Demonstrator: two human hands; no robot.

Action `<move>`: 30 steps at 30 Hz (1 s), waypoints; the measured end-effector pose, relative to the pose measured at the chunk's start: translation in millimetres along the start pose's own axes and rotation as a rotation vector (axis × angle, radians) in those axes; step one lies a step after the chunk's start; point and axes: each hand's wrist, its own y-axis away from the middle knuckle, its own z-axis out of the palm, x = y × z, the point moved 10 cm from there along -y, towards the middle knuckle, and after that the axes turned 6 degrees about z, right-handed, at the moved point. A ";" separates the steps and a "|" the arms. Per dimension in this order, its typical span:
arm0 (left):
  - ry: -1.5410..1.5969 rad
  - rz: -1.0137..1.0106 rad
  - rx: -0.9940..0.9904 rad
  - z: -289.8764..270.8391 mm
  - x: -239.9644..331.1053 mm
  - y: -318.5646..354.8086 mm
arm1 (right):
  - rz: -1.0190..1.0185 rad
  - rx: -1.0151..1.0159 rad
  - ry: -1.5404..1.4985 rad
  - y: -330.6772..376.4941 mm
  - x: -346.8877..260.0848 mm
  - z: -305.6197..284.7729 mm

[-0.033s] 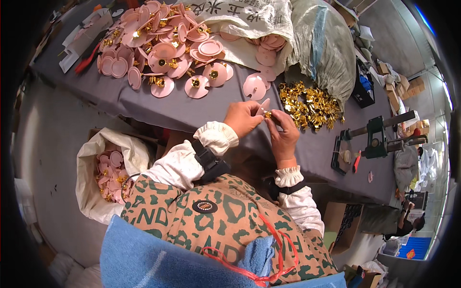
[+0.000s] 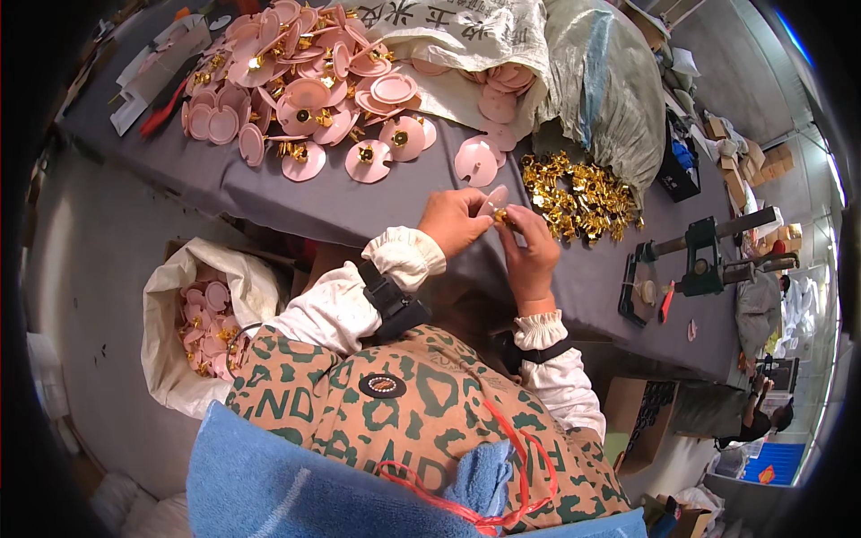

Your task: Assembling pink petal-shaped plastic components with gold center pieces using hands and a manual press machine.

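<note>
My left hand [image 2: 454, 221] pinches a pink plastic disc [image 2: 493, 199] by its edge, holding it tilted above the table's front edge. Against the disc, my right hand [image 2: 529, 251] grips a small gold metal clip [image 2: 500, 215] between thumb and fingers. Fingertips hide part of both pieces. Just beyond my hands a loose pink disc [image 2: 475, 162] lies flat. To the right is a pile of gold clips [image 2: 583, 202]. Farther left spreads a large heap of pink discs [image 2: 305, 94], many with gold clips fitted on them.
A white woven sack [image 2: 448, 40] spills pink discs at the back, beside a grey-green sack [image 2: 610, 99]. A green metal hand press [image 2: 704, 255] stands at the right. An open sack [image 2: 161, 332] of clipped discs sits on the floor at left. Another person [image 2: 762, 421] is at far right.
The pink disc in my left hand has turned slightly, so more of its face shows. My hands stay in almost the same place.
</note>
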 end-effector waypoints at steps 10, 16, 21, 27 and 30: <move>-0.133 0.183 0.003 -7.6 4.9 13.0 | 0.716 0.016 -0.640 36.1 64.7 38.8; -0.167 0.226 0.312 -82.8 13.3 -14.9 | 0.523 -0.026 -0.401 27.3 39.4 28.4; -0.874 0.457 0.544 -224.4 18.4 -50.8 | 0.376 0.051 -0.120 21.0 55.9 -36.7; -0.414 0.444 0.394 -109.3 26.5 -48.6 | 0.335 0.231 0.308 24.2 98.6 -79.8; -0.610 0.645 0.127 -3.2 41.9 -38.8 | 0.295 0.137 0.454 16.2 93.1 -56.5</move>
